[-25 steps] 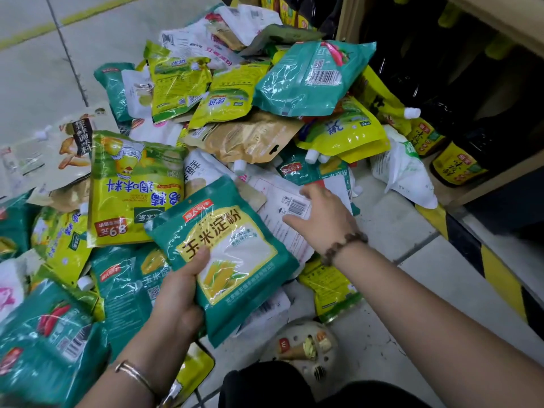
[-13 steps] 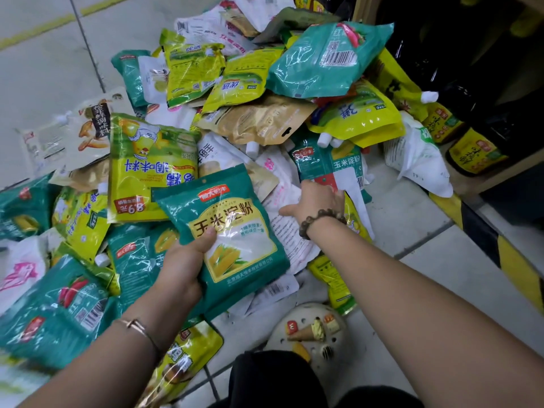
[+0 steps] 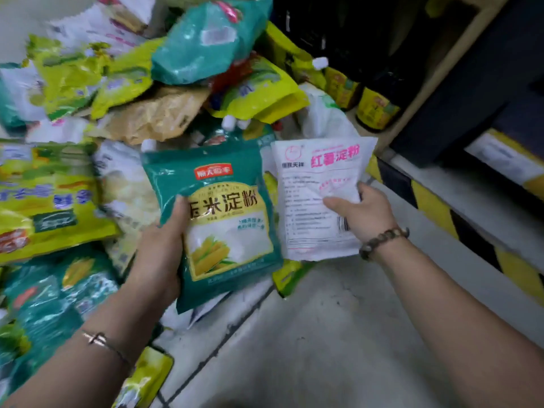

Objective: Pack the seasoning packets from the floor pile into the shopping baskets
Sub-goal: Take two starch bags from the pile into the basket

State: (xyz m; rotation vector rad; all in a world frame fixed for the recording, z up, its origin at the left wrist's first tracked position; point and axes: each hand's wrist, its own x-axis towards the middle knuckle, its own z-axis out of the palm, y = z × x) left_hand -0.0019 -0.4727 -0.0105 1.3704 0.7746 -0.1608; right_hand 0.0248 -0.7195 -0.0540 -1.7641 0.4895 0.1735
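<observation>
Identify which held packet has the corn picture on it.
The green plastic packet gripped by the left hand; the right hand holds a white plastic packet with pink lettering, no corn.

dark bottles (image 3: 376,110) on wooden shelf (image 3: 439,69)

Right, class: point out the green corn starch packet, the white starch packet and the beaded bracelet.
green corn starch packet (image 3: 232,201): head view, its yellow title band.
white starch packet (image 3: 306,207): head view, its printed front.
beaded bracelet (image 3: 382,240): head view, beads over wrist.
</observation>
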